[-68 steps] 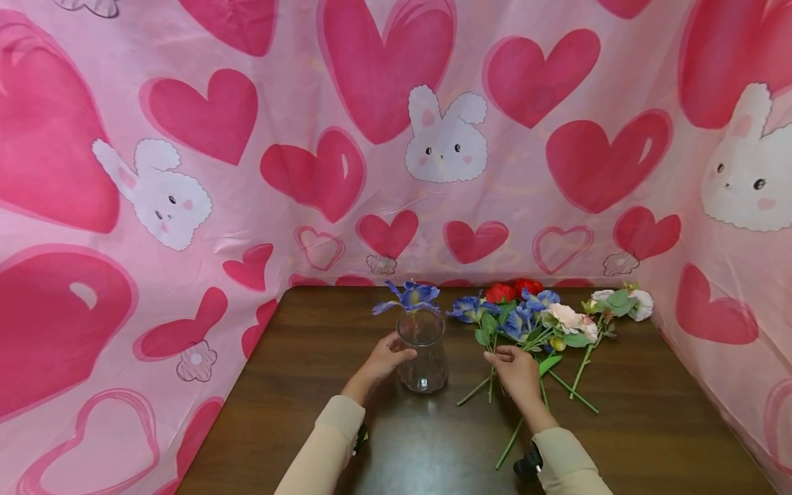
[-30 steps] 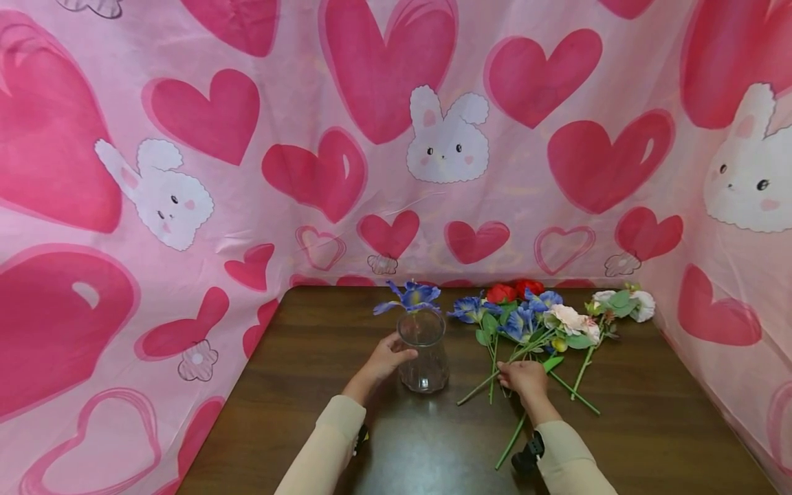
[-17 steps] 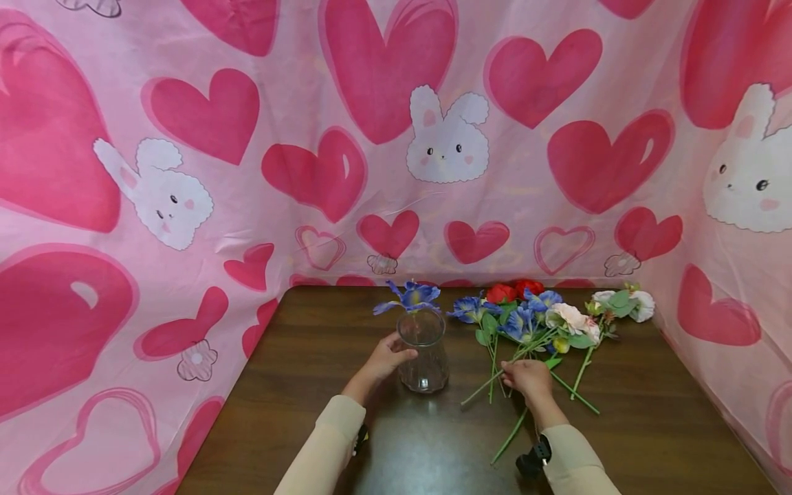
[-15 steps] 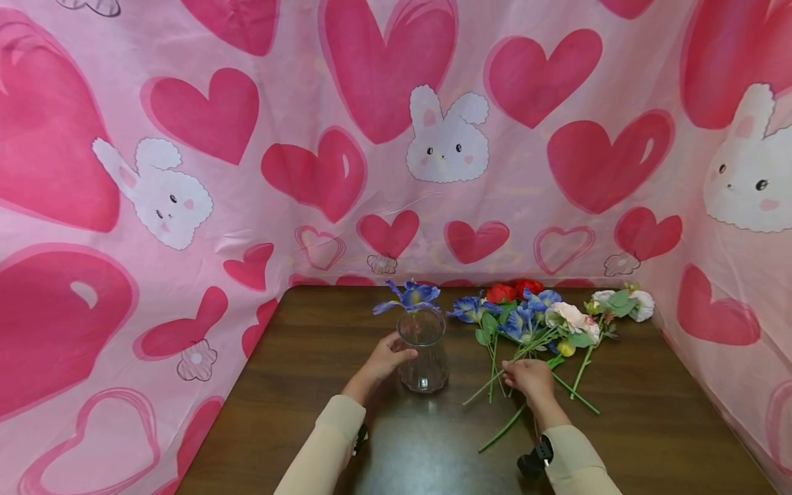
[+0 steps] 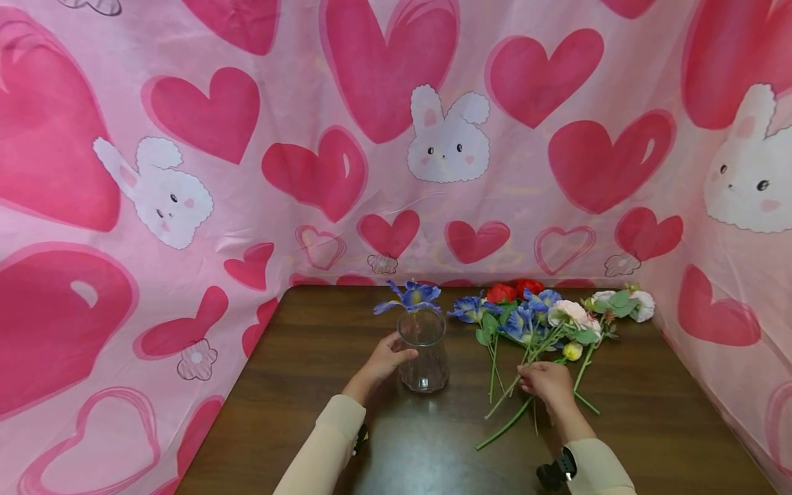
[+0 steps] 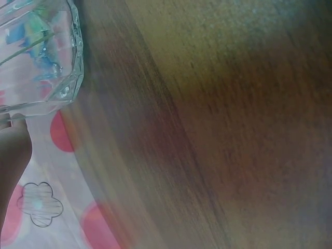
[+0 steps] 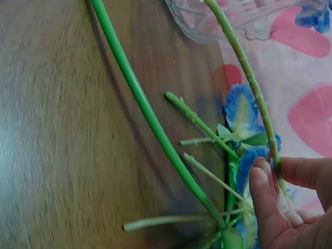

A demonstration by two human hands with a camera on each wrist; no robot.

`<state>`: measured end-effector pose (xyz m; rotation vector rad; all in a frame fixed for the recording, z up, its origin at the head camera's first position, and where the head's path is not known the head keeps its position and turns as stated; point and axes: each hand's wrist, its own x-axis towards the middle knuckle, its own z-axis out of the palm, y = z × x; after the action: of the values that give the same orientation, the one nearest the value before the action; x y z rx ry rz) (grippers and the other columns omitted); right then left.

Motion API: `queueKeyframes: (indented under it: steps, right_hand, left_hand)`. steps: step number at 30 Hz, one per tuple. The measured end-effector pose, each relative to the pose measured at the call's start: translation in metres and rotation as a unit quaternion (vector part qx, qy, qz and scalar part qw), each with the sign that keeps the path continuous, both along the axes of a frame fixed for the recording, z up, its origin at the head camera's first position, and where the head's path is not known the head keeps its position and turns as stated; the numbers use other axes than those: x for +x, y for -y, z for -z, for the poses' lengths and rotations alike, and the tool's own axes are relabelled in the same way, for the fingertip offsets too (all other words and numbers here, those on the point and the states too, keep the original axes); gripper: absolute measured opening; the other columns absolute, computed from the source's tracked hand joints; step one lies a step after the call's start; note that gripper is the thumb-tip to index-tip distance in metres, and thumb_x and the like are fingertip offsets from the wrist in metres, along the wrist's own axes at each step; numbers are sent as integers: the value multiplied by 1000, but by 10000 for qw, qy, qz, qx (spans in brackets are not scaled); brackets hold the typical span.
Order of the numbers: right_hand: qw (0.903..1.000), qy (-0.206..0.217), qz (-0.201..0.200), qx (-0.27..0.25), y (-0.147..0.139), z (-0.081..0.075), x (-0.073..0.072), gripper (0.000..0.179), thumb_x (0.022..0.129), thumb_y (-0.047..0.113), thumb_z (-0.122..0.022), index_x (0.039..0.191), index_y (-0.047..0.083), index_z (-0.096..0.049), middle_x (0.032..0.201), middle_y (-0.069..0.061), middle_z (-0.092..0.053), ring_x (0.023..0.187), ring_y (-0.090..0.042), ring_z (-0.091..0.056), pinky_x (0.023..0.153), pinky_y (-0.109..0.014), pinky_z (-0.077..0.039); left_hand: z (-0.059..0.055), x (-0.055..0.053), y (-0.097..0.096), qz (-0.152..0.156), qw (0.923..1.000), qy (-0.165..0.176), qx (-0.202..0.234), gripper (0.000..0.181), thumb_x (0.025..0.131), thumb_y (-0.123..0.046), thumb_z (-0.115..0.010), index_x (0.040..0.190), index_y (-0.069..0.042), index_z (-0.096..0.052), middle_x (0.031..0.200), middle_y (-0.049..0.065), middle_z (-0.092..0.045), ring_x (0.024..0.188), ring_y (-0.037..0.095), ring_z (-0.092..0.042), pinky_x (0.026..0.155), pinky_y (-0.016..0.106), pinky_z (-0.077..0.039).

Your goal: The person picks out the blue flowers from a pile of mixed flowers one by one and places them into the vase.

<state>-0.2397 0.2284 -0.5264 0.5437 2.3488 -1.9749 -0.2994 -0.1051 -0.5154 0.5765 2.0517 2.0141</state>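
A thorny stem [image 7: 249, 78] is pinched between the thumb and fingertips of the right hand [image 5: 549, 385], the fingers nearly closed together. Near it, a smooth green stem [image 5: 504, 426] is seen; whether it is touched cannot be told. At left, a clear vase [image 5: 427, 371] is gripped by the left hand [image 5: 386, 359], the thumb and fingers part-curled around its left wall. The vase is stood upright near the table's middle, with a blue bloom [image 5: 414, 297] shown at its mouth, over the far rim; how deep its stem is sunk cannot be made out. To the right, cut flowers are heaped: blue irises [image 5: 518, 323], red blooms [image 5: 501, 293], a pink bloom [image 5: 569, 313] and a yellow bud [image 5: 573, 351]. At far right, pale blooms [image 5: 642, 306] are laid. The wooden table [image 5: 309, 357] is backed by a pink backdrop [image 5: 383, 185] printed with hearts and rabbits.
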Motion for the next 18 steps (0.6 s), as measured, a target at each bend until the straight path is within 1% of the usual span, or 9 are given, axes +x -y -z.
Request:
queueKeyframes:
  steps: [2,4,5,11,14,18]
  right_hand:
    - [10000,48,-28,3,-5,-2,1,33,92,4,-62,111,-22,-55,75,-7,-67,64,-14,-65,60,-27,-56]
    - [9999,79,-88,64,-11,-4,3,34,92,4,-62,112,-22,-55,74,-7,-66,64,-14,-66,61,-28,-57]
    - [9998,98,-107,111,-14,-5,4,34,92,4,-62,112,-22,-55,75,-7,-66,64,-14,-65,62,-28,-57]
    - [9989,120,-142,423,-32,-4,9,37,92,3,-61,116,-23,-53,79,-8,-67,64,-12,-64,61,-29,-57]
    - [9986,121,-93,515,-42,-1,11,39,91,3,-61,117,-25,-51,78,-8,-66,63,-12,-64,60,-28,-56]
    - [9983,135,1,563,-53,3,16,39,90,1,-61,116,-26,-51,78,-9,-68,61,-12,-64,58,-28,-56]
  left_hand:
    - [0,0,0,9,10000,-3,-2,48,92,-4,-66,133,14,-47,131,30,-53,113,26,-57,90,31,-48]
    - [-8,4,-1,23,10000,45,-49,49,92,-2,-66,133,15,-46,131,31,-52,114,29,-57,91,34,-48]
    - [-9,5,-1,32,10000,49,-46,49,92,-3,-66,133,14,-46,132,31,-52,114,28,-56,91,33,-48]
    - [-8,5,0,27,10000,20,-83,52,92,-8,-68,134,12,-46,135,29,-50,121,35,-52,95,39,-47]
    - [-8,4,1,35,10000,57,-74,54,91,-11,-69,135,12,-47,135,28,-51,121,35,-52,95,40,-47]
    - [-7,4,1,42,9999,80,-87,55,91,-13,-69,136,11,-47,135,27,-51,122,35,-52,95,40,-47]
